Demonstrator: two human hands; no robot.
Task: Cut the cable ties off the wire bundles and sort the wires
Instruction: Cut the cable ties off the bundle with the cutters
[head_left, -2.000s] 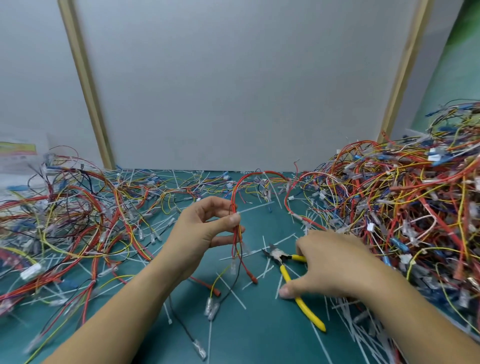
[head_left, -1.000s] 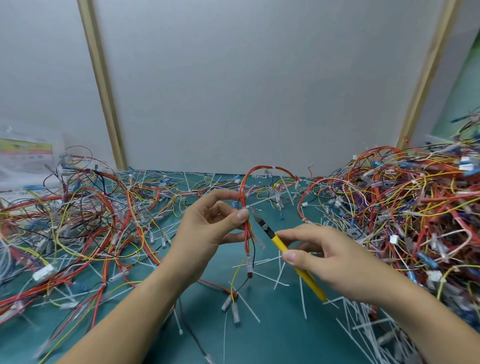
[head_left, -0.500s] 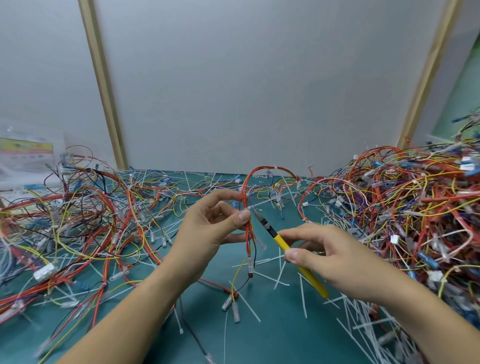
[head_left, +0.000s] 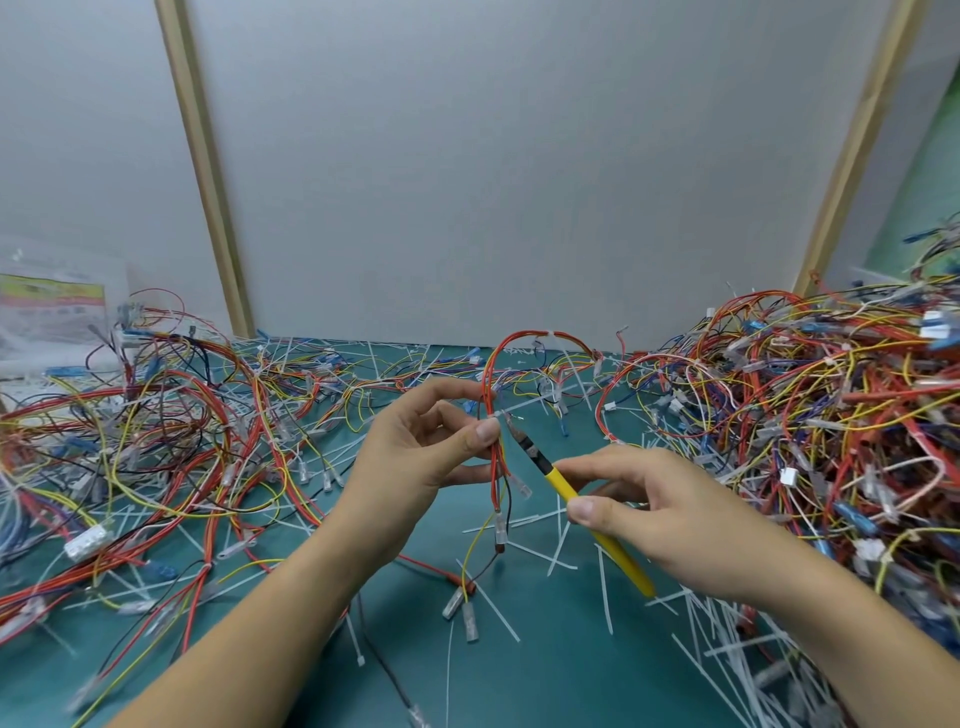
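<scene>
Head camera shows the bench (head_left: 545, 675) with a heap of wires (head_left: 831, 415) on its right edge that runs out of frame. The looser wire spread (head_left: 156, 441) at the left edge is cut off too, and single strands in both are hard to follow. The cutters (head_left: 597, 525) are partly hidden by the right hand (head_left: 665, 514), and their small nose is too blurred to tell whether it is around the cable tie (head_left: 524, 408) or just beside it. Two seconds ago the cutters lay on the bench under that hand; now they are raised, nose at the bundle. Over the bench's middle, the left hand (head_left: 415, 457) pinches the red wire bundle (head_left: 498, 462) between thumb and forefinger, with the connector ends hanging toward the mat. Thumb and curled fingers of the right hand grip the yellow handle. Just above the left thumb, the white tie juts from the bundle.
</scene>
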